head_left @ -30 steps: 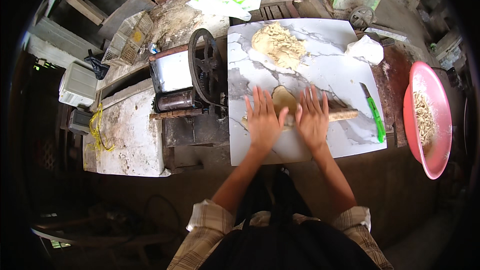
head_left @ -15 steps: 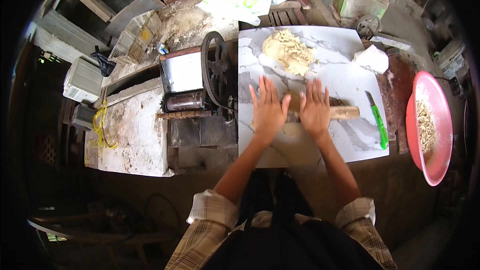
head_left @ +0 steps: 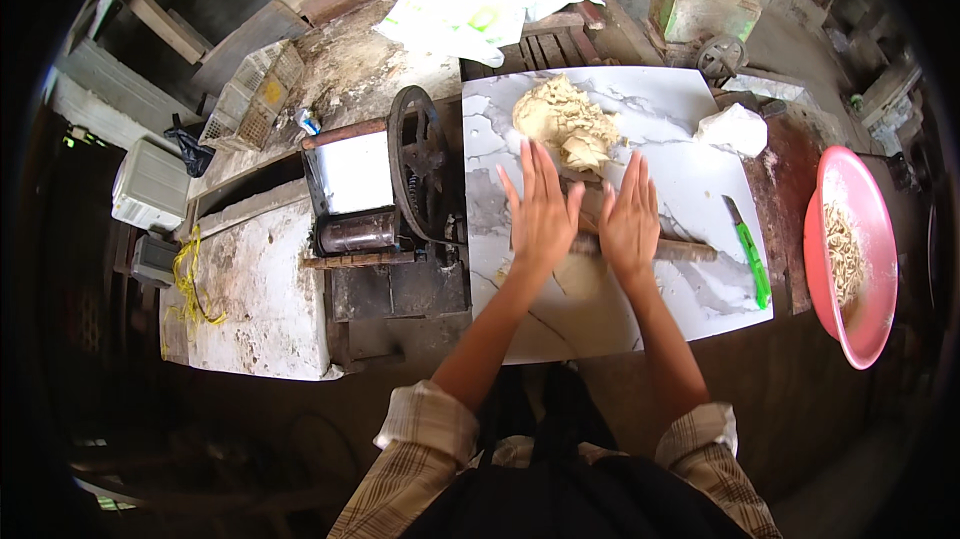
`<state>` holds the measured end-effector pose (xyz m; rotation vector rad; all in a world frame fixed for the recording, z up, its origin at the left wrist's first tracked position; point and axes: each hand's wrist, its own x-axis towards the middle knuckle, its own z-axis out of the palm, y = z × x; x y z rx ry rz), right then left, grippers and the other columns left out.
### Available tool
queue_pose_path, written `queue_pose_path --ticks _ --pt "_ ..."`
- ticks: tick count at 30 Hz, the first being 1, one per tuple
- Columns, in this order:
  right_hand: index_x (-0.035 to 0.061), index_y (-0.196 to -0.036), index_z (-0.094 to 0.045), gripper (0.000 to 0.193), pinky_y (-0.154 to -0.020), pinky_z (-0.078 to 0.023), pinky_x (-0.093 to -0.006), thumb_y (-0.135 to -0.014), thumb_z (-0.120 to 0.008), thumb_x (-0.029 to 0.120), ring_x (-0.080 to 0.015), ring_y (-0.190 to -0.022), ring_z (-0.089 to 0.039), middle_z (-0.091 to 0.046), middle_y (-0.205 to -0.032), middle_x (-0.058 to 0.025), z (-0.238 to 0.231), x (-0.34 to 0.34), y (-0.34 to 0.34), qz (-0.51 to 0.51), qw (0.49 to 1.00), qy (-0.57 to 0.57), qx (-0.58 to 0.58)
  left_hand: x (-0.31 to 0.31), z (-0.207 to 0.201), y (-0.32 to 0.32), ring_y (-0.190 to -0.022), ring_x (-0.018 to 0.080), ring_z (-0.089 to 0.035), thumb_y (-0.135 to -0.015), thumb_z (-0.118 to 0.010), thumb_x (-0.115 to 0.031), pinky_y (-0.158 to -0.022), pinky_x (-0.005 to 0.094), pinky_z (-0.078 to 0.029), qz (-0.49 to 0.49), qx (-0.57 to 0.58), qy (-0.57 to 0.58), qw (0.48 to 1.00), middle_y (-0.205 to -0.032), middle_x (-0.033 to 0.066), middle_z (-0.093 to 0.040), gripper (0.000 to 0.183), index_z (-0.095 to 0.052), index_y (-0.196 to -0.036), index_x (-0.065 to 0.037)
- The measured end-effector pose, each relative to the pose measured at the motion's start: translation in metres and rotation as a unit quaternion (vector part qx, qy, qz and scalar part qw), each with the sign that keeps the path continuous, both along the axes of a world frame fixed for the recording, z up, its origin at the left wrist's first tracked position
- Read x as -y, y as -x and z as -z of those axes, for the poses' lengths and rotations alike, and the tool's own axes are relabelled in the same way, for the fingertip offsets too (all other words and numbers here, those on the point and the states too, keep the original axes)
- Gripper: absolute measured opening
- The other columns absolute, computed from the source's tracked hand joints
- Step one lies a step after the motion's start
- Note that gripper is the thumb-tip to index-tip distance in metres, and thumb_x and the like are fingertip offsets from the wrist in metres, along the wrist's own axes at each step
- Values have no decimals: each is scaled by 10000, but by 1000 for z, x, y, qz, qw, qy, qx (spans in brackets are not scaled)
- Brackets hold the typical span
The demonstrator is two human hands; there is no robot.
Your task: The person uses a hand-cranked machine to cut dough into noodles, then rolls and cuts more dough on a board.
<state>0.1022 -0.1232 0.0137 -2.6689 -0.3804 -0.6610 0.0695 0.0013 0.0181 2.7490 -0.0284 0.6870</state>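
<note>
My left hand [head_left: 543,206] and my right hand [head_left: 630,223] are side by side, palms down, with fingers stretched out and pointing away from me. Both rest over a wooden rolling pin [head_left: 687,250], whose right end sticks out past my right hand. A thin flattened sheet of dough [head_left: 588,279] shows between my wrists on the marble-patterned board [head_left: 690,304]. The pin's middle is partly hidden by my hands. Just beyond my fingertips sits a large crumbly lump of pale dough [head_left: 553,114]. Right of my right hand lies a green-handled knife [head_left: 750,257].
A white bundle [head_left: 733,130] sits at the board's far right corner. Further right is a pink basin [head_left: 882,259] holding floury strips. A hand-cranked roller machine [head_left: 358,232] with a big wheel [head_left: 420,164] stands left of the board. A white sack [head_left: 480,4] lies behind.
My hands have slid slightly forward, bringing the fingertips closer to the dough lump. The pin's right end now slants nearer to me, and more flattened dough shows. The view has shifted a little.
</note>
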Motion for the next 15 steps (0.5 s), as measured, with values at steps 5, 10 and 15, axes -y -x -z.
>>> queue_pose_path --ticks 5,10,15 --pt "-102 -1380 -224 581 -1119 -197 -423 -931 -419 210 -294 -1368 -250 -326 -1427 -217 0 -8 11 57 998 11 -4 -3 10 -2 -1381 383 -158 -952 -399 -335 -1109 538 -73 -94 9 34 995 -1423 313 -249 687 -174 -1364 167" --pt "-101 -1379 -236 582 -1120 -194 -435 -889 -426 150 -306 -1362 -266 -341 -1418 -218 12 9 82 30 998 44 -34 2 16 69 -1374 385 -187 -928 -437 -269 -1120 493 -119 -29 -48 22 998 -1429 318 -235 654 -204 -1358 165" --pt "-99 -1379 -236 562 -1104 -235 -440 -898 -405 139 -328 -1336 -307 -354 -1399 -243 5 2 49 34 998 11 -52 0 10 33 -1364 388 -215 -926 -437 -267 -1111 470 -183 -37 -37 52 997 -1424 319 -247 648 -215 -1350 171"
